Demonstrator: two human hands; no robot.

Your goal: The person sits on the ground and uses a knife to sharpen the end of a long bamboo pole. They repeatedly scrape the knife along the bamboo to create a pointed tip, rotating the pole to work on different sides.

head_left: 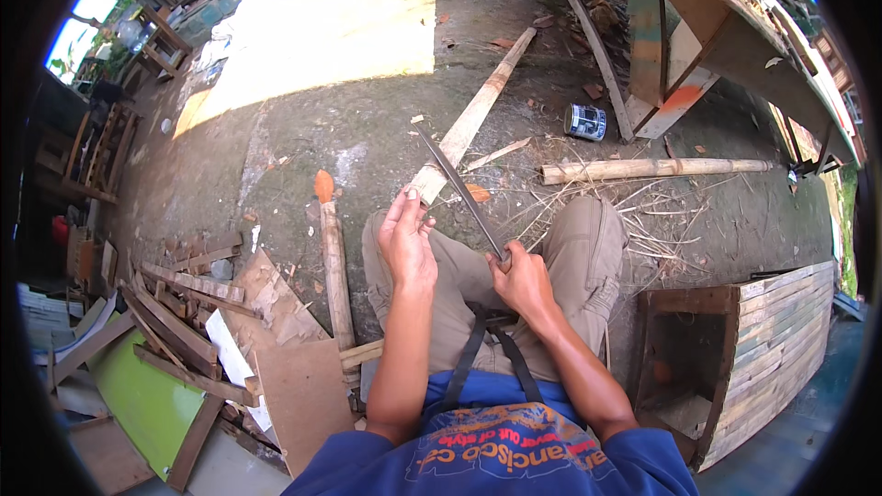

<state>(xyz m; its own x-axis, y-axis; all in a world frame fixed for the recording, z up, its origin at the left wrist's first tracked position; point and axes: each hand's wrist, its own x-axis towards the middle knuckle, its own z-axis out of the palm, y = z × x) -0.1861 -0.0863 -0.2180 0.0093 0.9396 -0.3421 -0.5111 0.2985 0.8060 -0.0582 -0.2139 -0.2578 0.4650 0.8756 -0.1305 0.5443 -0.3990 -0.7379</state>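
The fingers of the right hand point(524, 280) are curled tight around the handle end of a long dark file point(461, 193), which slants up and away over the knees. The left hand point(406, 243) has its fingers pinched loosely about something small near the file's middle; what it is cannot be told. Beyond the hands a plank point(473, 115) lies on the ground, with a bamboo pole point(652, 168) and a can point(585, 121) further off.
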